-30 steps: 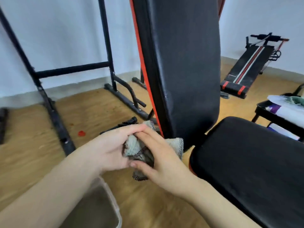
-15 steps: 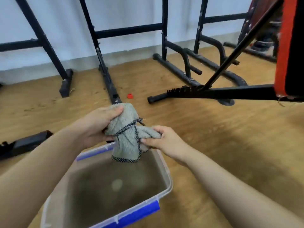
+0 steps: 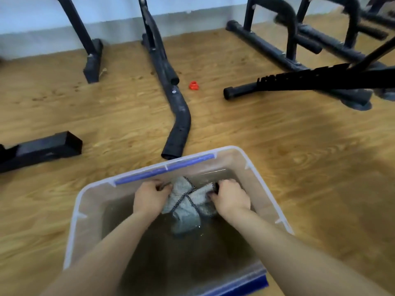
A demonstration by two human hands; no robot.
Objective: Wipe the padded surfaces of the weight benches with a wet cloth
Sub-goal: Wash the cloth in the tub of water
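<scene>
The cloth (image 3: 186, 199) I see is pale grey, edged with a fine black-and-white checked trim. The tub (image 3: 72, 227) reads as milky translucent plastic, with a blue handle (image 3: 164, 168) on its far rim and a deeper blue one on the near rim. The water (image 3: 171, 259) looks murky brown-grey to me. The floor (image 3: 277, 135) is honey-tan with wood-grain streaks and darker brown patches at my right. The frames (image 3: 179, 116) are black, flecked with pale scuffs. I make out a small red cap (image 3: 193, 85), a black block (image 3: 42, 146) and a whitish wall (image 3: 32, 16) with grey skirting.
</scene>
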